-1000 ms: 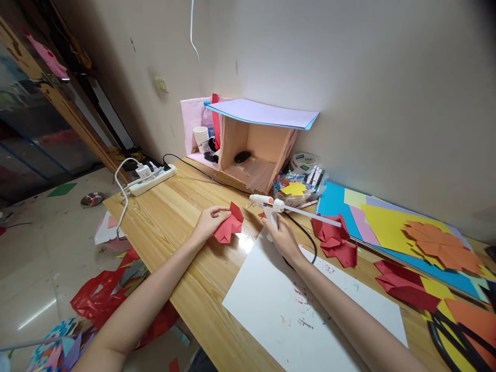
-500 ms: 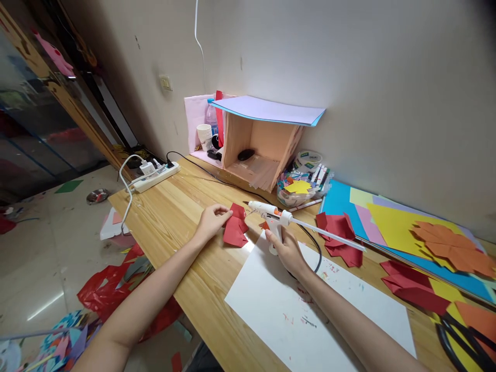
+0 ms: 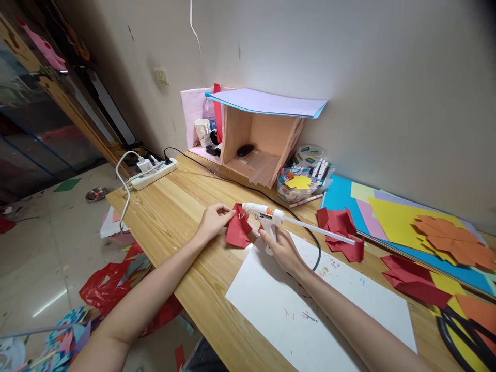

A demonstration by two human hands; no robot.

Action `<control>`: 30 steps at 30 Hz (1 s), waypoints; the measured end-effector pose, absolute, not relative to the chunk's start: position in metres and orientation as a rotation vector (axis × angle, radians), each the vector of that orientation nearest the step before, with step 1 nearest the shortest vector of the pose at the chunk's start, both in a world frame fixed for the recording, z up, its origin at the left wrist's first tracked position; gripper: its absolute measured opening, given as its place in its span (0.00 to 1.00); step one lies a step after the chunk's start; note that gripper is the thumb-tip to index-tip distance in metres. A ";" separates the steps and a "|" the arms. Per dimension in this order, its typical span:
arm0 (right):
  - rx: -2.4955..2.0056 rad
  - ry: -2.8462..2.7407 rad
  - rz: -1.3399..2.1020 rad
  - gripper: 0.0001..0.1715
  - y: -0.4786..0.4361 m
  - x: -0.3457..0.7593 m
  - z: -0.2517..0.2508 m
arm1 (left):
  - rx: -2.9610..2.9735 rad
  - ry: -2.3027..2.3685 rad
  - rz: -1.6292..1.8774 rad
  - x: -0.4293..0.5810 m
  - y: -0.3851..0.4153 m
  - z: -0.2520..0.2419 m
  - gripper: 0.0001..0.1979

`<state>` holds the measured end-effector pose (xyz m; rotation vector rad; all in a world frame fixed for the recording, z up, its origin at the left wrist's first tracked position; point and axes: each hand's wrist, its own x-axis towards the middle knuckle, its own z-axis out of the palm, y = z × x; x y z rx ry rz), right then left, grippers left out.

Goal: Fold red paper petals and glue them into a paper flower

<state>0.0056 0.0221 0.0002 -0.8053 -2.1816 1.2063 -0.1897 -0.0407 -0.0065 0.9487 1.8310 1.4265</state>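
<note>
1. The white sheet (image 3: 349, 315) lies under the right arm. If the arm rubs on it, the sheet could slide.
2. The right hand (image 3: 284, 250) has its fingers wrapped around the handle of the glue gun (image 3: 267, 217). Whether it squeezes the trigger cannot be told. Too hard a squeeze could make a big blob.
3. A black cord (image 3: 320, 253) loops close by the right hand. If it snags, it could tug the gun off its spot.
4. The long stick (image 3: 318, 230) pokes out of the back of the gun, over the other red papers (image 3: 344, 233). A dip of the gun could make it knock them.
5. The left hand (image 3: 214, 223) pinches the edge of the red paper (image 3: 237, 235), finger and thumb closed on it. The paper is on the table (image 3: 201, 279), by the gun's tip; touching or not is hard to tell. The fingers are near that tip, so a slip could burn them. A loose pinch could let the paper twist.
</note>
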 end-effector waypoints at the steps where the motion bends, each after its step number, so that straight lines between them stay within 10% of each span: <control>1: -0.798 -2.189 1.209 0.20 0.022 0.006 0.000 | 0.965 1.840 1.420 -0.190 -0.041 -0.007 0.12; 30: -0.803 -2.129 1.235 0.18 0.022 0.004 0.001 | 0.945 1.864 1.427 -0.192 -0.041 -0.004 0.13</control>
